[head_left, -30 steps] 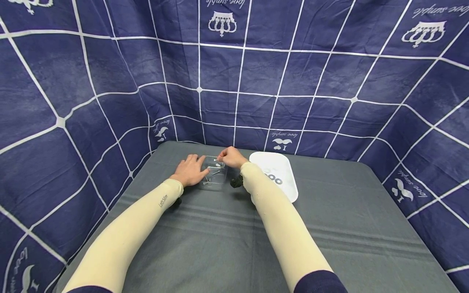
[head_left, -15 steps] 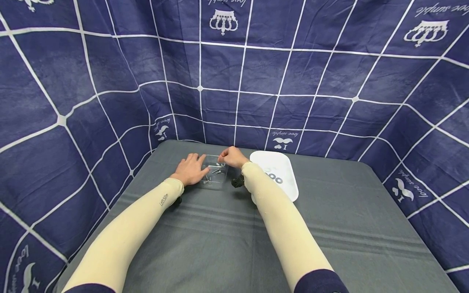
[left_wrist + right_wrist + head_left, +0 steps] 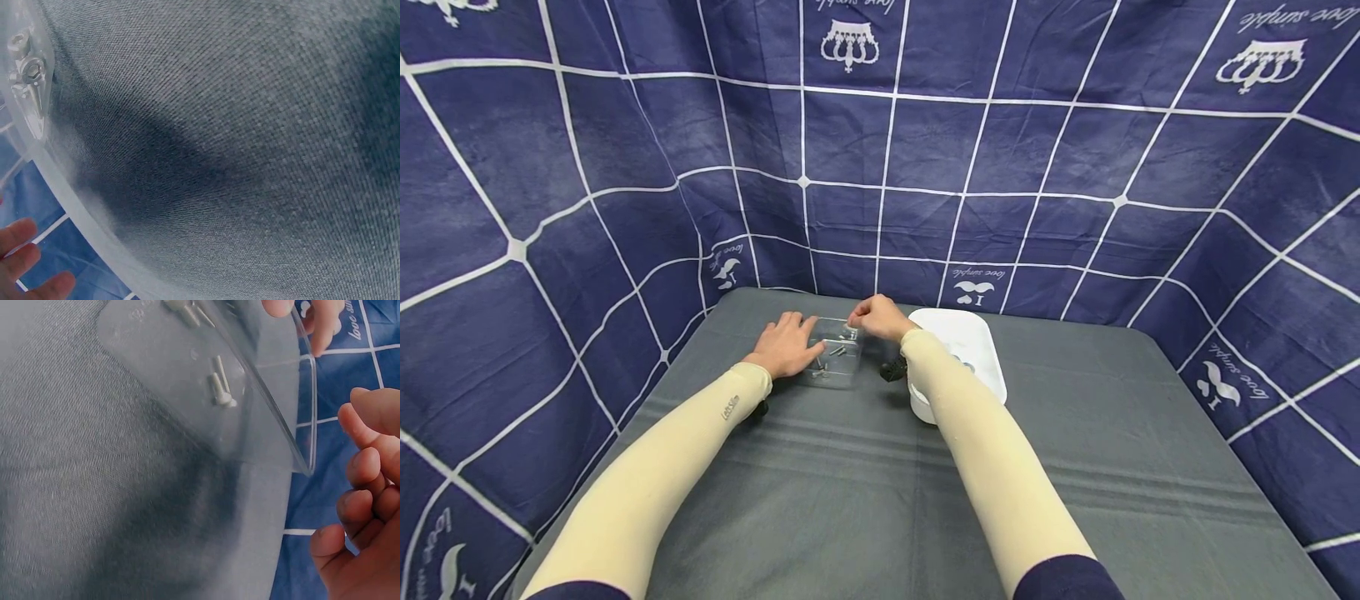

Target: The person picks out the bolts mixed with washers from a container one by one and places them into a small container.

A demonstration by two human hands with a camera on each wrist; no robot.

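Observation:
A clear plastic box (image 3: pixel 820 385) with a divider lies at the far left of the table, with metal bolts (image 3: pixel 838 351) in its compartments. Two bolts (image 3: pixel 220 387) lie side by side in the right wrist view; more metal pieces (image 3: pixel 28 69) show through the plastic in the left wrist view. My left hand (image 3: pixel 785 346) rests along the box's left side, fingers spread, thumb at the divider. Over the far right corner is my right hand (image 3: pixel 880 317), its thumb and index fingertips together, other fingers curled; I cannot tell whether a small piece is between them.
A white tray (image 3: pixel 992 358) stands right of the clear box, partly behind my right forearm, with grey washers (image 3: pixel 967 367) in it. The table (image 3: pixel 865 483) has a grey cloth. A blue checked curtain (image 3: pixel 1000 150) closes off the back and sides.
A bolt seen at my right fingertips a second ago is gone from there, and two bolts now lie in the front compartment where one lay. My left hand keeps its place.

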